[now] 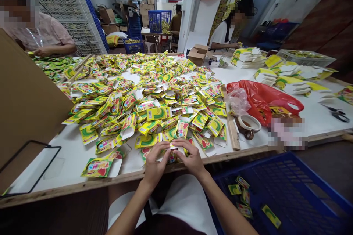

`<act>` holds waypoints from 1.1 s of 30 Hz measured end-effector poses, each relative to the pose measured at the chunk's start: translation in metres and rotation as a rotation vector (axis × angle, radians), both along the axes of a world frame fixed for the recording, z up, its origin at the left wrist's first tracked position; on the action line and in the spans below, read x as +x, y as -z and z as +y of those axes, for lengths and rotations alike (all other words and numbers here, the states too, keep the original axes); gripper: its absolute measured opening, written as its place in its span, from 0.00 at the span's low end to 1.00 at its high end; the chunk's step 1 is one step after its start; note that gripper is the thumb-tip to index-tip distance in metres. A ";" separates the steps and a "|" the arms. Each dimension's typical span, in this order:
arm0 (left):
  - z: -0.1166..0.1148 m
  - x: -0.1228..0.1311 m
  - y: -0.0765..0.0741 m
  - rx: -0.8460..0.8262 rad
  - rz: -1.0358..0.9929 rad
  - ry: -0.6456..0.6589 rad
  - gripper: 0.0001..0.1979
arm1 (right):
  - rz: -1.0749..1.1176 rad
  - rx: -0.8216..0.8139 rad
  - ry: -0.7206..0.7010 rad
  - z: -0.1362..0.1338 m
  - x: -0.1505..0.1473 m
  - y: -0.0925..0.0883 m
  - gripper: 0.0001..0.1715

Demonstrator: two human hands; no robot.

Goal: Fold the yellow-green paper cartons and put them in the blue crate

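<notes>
My left hand (156,162) and my right hand (191,156) meet at the table's front edge, thumbs and fingertips closed round one small yellow-and-green carton (173,146). Only a little of that carton shows between the fingers, with a pale flap at its top. Right behind my hands rises a big heap of similar small printed cartons (159,114), many with white end flaps standing up. To the left of my left hand, a single carton (96,167) lies on the white tabletop with its flap out.
A blue crate (289,176) with several cartons in it stands low at right. A wooden strip (232,125), a cup (249,122) and a red plastic bag (248,97) are right of the heap. Scissors (338,113) lie farther right. Cardboard (30,106) stands at left. Co-workers sit across the table.
</notes>
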State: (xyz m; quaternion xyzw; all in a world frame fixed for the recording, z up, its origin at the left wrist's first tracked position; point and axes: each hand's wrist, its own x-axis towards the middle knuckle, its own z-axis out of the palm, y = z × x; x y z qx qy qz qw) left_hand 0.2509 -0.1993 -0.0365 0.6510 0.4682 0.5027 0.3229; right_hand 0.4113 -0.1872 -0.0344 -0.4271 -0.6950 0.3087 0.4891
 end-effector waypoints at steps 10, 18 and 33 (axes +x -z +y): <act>0.008 0.007 -0.010 -0.212 -0.108 -0.077 0.07 | -0.081 -0.042 0.087 0.007 -0.006 -0.009 0.09; 0.008 0.001 -0.001 -0.177 -0.147 -0.013 0.06 | -0.028 -0.061 0.062 0.007 -0.001 -0.004 0.09; -0.017 -0.067 0.006 -0.220 0.600 -0.181 0.13 | -0.547 -0.094 0.442 -0.048 0.121 -0.039 0.09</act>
